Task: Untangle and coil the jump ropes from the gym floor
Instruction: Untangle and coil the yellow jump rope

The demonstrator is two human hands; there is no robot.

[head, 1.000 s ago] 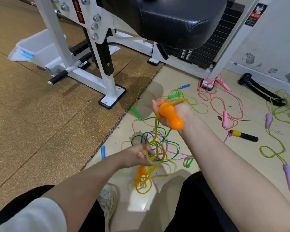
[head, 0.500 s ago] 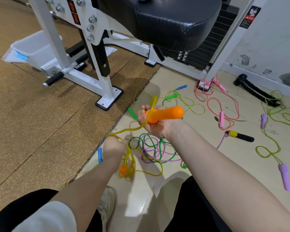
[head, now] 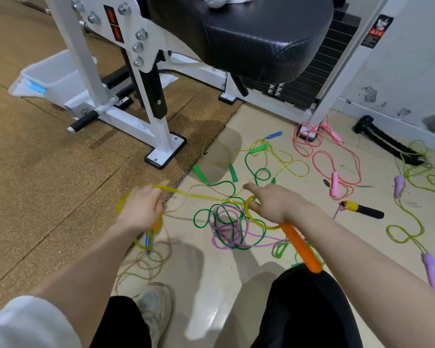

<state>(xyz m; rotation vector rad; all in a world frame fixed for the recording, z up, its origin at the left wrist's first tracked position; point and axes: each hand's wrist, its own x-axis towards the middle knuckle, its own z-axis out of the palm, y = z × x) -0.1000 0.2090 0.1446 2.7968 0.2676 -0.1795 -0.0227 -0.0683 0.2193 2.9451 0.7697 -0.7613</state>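
Note:
A yellow jump rope (head: 199, 195) with orange handles stretches between my two hands above the floor. My right hand (head: 274, 202) grips one orange handle (head: 301, 247), which points back toward me; its index finger sticks out and a loop of the rope circles the hand. My left hand (head: 141, 209) holds the rope's other part, with the second orange handle (head: 156, 226) hanging just under it. Below lie a tangled green rope (head: 226, 214) and a pink-purple rope (head: 226, 229).
A pink rope (head: 332, 159), a yellow-green rope with purple handles (head: 412, 222), a black-and-yellow handle (head: 362, 209) and a brown rope (head: 146, 262) lie on the tiles. The white gym machine's foot (head: 165, 154) and padded seat stand ahead. A white bin (head: 50, 76) sits far left.
My right hand dropped and turned, so the orange handle now points toward me. My left hand moved up and left, pulling the yellow rope out straight between the hands.

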